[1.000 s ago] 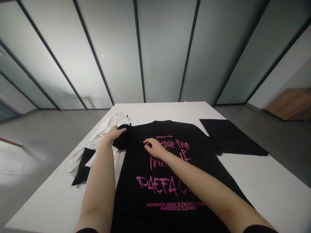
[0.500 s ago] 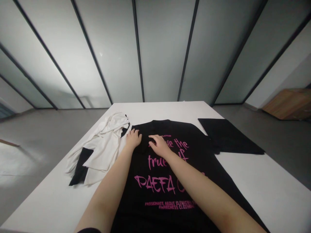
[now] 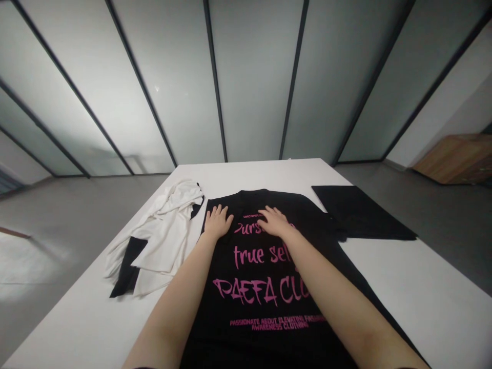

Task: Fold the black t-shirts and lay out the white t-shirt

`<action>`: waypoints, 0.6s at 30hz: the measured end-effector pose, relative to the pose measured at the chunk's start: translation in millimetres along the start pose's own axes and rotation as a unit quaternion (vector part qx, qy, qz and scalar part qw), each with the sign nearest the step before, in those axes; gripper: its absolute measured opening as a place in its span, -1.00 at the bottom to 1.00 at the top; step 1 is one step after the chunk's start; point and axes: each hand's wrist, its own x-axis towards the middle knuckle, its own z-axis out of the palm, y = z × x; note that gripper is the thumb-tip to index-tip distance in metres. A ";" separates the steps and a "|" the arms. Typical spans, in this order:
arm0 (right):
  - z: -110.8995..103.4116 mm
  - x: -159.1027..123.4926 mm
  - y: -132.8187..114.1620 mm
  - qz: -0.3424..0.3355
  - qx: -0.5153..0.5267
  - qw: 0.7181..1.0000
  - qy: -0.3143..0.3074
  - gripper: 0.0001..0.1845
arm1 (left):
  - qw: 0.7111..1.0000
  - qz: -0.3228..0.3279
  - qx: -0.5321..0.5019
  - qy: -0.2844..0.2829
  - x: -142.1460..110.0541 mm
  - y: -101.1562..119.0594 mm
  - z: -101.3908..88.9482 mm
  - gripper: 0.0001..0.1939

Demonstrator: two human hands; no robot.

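A black T-shirt (image 3: pixel 246 287) with pink lettering lies spread over the table, its collar toward the far end. My left hand (image 3: pixel 218 222) rests flat on its upper left part near the shoulder, fingers spread. Over the upper lettering lies my right hand (image 3: pixel 274 221), also with fingers apart and palm down, covering some of the words. Neither hand grips the cloth. My right forearm hides part of the print, and the shirt's lower end runs out of view at the bottom.
Left of the shirt is a crumpled heap of white cloth (image 3: pixel 169 246) with black cloth (image 3: pixel 128 269) beneath it. A folded black cloth (image 3: pixel 361 212) lies at the right edge of the white table (image 3: pixel 246 171). Frosted glass panels (image 3: pixel 253 87) stand behind.
My right hand has moved right across the upper lettering, uncovering words on the left. My left hand has shifted slightly right, onto the shirt's shoulder area.
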 end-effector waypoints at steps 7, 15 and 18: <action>-75.0 -15.9 115.6 0.266 -0.054 0.956 0.113 -0.47 | 1.000 0.002 0.011 -0.001 -0.1 -0.8 0.4 -0.33; -81.1 -21.3 141.4 0.377 -0.098 0.915 0.107 -0.24 | 1.000 0.004 0.013 0.005 1.2 -2.3 2.6 -0.35; -86.8 -18.6 144.4 0.354 -0.092 0.925 0.103 -0.39 | 1.000 0.006 0.009 0.007 1.3 -3.0 3.1 -0.36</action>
